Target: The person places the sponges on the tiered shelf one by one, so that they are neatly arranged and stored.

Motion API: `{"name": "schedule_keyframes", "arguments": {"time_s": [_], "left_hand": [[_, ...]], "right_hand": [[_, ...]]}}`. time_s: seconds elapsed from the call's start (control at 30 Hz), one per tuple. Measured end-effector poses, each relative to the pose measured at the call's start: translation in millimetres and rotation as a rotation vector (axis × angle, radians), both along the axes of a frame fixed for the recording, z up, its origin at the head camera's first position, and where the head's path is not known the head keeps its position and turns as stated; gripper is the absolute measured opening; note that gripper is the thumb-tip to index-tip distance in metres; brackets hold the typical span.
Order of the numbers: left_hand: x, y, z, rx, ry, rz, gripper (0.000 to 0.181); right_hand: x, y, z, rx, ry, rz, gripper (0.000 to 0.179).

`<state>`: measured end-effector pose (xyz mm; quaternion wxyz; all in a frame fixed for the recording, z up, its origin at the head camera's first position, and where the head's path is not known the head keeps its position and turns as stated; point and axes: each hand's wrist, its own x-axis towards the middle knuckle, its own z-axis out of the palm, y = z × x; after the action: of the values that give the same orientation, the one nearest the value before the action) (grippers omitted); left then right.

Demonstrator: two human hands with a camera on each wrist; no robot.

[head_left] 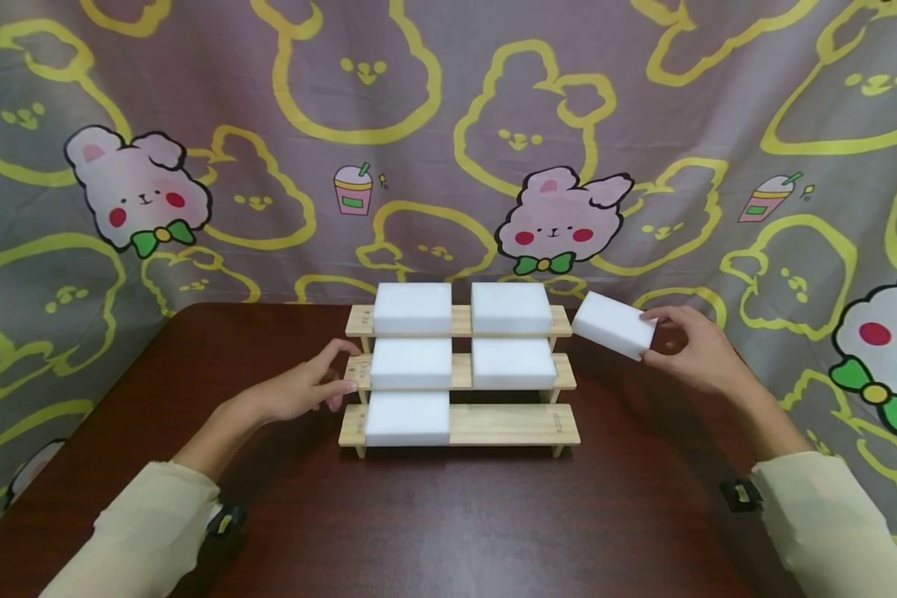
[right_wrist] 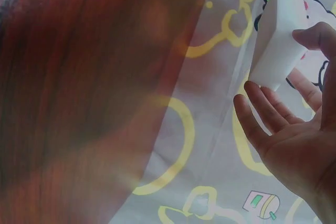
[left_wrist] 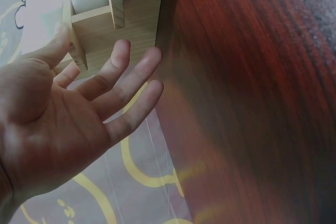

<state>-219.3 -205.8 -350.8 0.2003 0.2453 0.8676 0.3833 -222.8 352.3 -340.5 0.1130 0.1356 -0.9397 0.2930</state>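
A three-step wooden rack [head_left: 512, 425] stands on the table with white foam blocks on its steps: two on top, two in the middle, one at the left of the lowest step. My left hand [head_left: 310, 386] is at the rack's left end, thumb and index finger at the front and back edges of the middle board [left_wrist: 79, 40]; its other fingers spread loosely in the left wrist view. To the right of the rack, my right hand [head_left: 691, 345] pinches another white foam block [head_left: 615, 324] by its right end, tilted. That block [right_wrist: 278, 35] appears between thumb and fingers in the right wrist view.
The dark reddish-brown table [head_left: 448, 515] reaches back to a patterned curtain [head_left: 433, 149] with cartoon bears, close behind the rack. Pale sleeves [head_left: 145, 523] cover both forearms, with a dark strap device [head_left: 740, 494] near the right wrist.
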Motion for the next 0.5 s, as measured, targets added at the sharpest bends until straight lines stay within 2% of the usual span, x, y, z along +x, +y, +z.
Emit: {"name": "schedule_keyframes", "arguments": {"time_s": [0.2,0.5], "left_hand": [[1.0,0.3,1.4,0.005,0.002,-0.006,0.046],[1.6,0.1,3.0,0.015,-0.003,-0.007,0.047]], "right_hand": [[1.4,5.4,2.9,-0.075,0.018,0.040,0.053],[8.1,10.8,8.5,-0.098,0.065,0.063,0.056]]}}
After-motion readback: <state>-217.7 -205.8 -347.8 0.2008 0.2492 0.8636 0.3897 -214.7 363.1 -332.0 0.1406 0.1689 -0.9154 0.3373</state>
